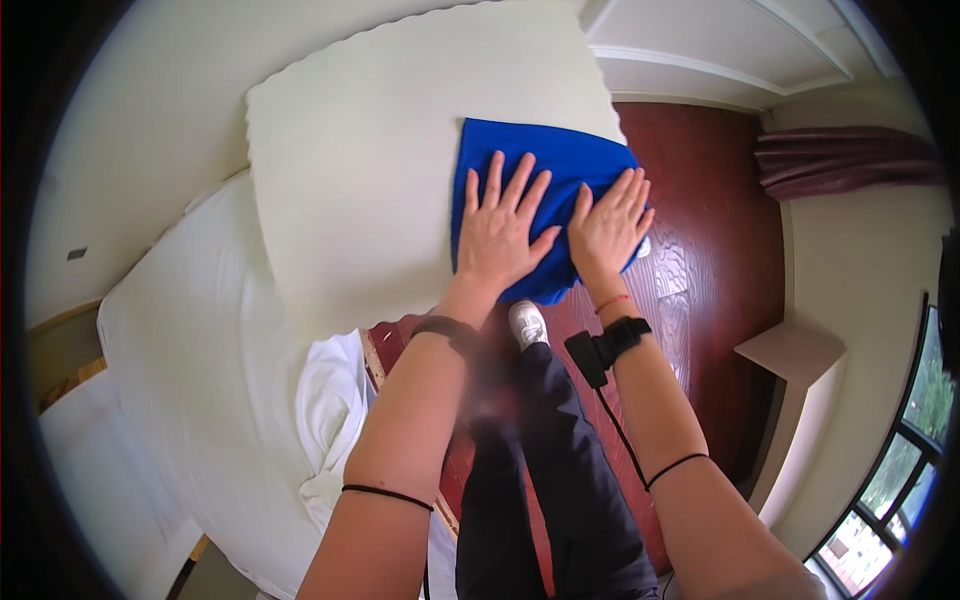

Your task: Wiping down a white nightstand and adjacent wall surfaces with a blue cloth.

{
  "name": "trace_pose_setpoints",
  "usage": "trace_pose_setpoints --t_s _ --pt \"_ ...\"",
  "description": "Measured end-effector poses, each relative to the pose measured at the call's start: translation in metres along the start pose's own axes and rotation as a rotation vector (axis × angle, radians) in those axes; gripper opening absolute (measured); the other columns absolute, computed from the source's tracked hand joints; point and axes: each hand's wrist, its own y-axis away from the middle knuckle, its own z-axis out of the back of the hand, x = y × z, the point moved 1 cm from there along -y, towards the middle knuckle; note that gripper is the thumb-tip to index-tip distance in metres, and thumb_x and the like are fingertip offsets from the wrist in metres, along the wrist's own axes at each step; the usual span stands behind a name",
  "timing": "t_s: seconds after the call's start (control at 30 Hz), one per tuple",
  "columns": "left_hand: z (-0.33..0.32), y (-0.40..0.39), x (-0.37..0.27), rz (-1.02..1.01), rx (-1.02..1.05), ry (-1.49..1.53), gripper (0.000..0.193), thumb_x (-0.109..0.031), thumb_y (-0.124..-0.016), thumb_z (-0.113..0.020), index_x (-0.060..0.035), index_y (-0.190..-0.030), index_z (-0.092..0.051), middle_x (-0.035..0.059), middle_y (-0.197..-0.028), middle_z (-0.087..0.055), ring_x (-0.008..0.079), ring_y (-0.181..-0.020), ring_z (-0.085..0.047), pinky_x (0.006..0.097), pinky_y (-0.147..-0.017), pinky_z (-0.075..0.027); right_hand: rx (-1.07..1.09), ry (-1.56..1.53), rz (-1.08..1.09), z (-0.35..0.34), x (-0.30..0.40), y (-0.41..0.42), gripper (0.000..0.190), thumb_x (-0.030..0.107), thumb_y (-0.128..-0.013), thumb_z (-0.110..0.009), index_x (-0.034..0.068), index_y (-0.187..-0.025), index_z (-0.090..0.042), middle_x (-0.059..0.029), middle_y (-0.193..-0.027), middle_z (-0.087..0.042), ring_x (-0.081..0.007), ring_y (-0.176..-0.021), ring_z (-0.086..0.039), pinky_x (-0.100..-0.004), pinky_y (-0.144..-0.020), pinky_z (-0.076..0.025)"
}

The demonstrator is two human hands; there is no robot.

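Observation:
A blue cloth (551, 146) lies over the near right corner of a pale foam pad (360, 150) with a wavy edge. My left hand (499, 232) rests flat on the cloth, fingers spread. To its right, my right hand (609, 225) also presses on the cloth, its fingers closer together and its fingertips at the cloth's outer edge. The fabric is wrinkled between the two hands. Part of the cloth hangs past the pad's near edge.
A bed with a white sheet (202, 315) stands beneath the pad, and bunched white fabric (330, 397) hangs at its side. Dark red wood floor (720, 247) lies to the right. A purple curtain (840, 161), a small ledge (795, 349) and a window (892, 480) line the right wall.

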Motion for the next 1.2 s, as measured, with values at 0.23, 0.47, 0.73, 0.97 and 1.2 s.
trace_pose_setpoints --t_s 0.23,0.47,0.73,0.97,1.2 --pt "-0.019 -0.005 -0.012 -0.02 -0.15 -0.124 0.068 -0.042 -0.091 -0.064 -0.0163 -0.151 -0.046 0.0085 -0.163 -0.035 0.0417 -0.15 -0.027 0.0636 -0.119 -0.021 -0.108 -0.072 -0.015 -0.003 -0.003 -0.008 0.076 0.042 -0.098 -0.053 -0.011 -0.149 -0.034 -0.0241 -0.151 -0.043 -0.0371 -0.127 -0.05 -0.054 -0.102 -0.04" --pt "-0.036 -0.001 -0.022 0.052 -0.245 -0.284 0.06 -0.037 -0.098 -0.057 -0.0186 -0.153 -0.044 0.0072 -0.163 -0.034 0.0395 -0.15 -0.027 0.0607 -0.12 -0.022 -0.235 -0.161 0.067 -0.008 0.0 -0.019 0.076 0.042 -0.097 -0.056 -0.015 -0.145 -0.039 -0.0201 -0.121 -0.058 -0.0328 -0.105 -0.056 -0.0426 -0.091 -0.045" --pt "-0.05 -0.001 -0.021 0.068 -0.339 -0.381 0.056 -0.03 -0.098 -0.055 -0.0152 -0.152 -0.045 0.0086 -0.161 -0.037 0.0351 -0.15 -0.032 0.0564 -0.121 -0.024 -0.139 -0.308 0.146 -0.015 0.007 -0.034 0.078 0.044 -0.097 -0.056 -0.016 -0.143 -0.039 -0.0206 -0.116 -0.059 -0.0325 -0.106 -0.057 -0.0427 -0.09 -0.048" --pt "-0.043 0.001 -0.023 -0.007 -0.376 -0.349 0.052 -0.023 -0.098 -0.057 -0.0088 -0.148 -0.049 0.0107 -0.157 -0.044 0.0271 -0.145 -0.042 0.0491 -0.119 -0.031 -0.017 -0.352 0.209 -0.01 0.011 -0.057 0.065 0.05 -0.094 -0.056 -0.01 -0.118 -0.052 -0.0206 -0.108 -0.061 -0.0313 -0.097 -0.066 -0.0393 -0.08 -0.057" --pt "-0.046 -0.003 -0.013 -0.007 -0.364 -0.373 0.051 -0.022 -0.098 -0.06 -0.0095 -0.147 -0.05 0.0099 -0.154 -0.047 0.0272 -0.144 -0.042 0.0501 -0.117 -0.032 0.057 -0.438 0.242 -0.019 0.014 -0.07 0.062 0.052 -0.093 -0.057 -0.007 -0.11 -0.053 -0.0218 -0.104 -0.062 -0.0329 -0.095 -0.069 -0.0376 -0.079 -0.058"
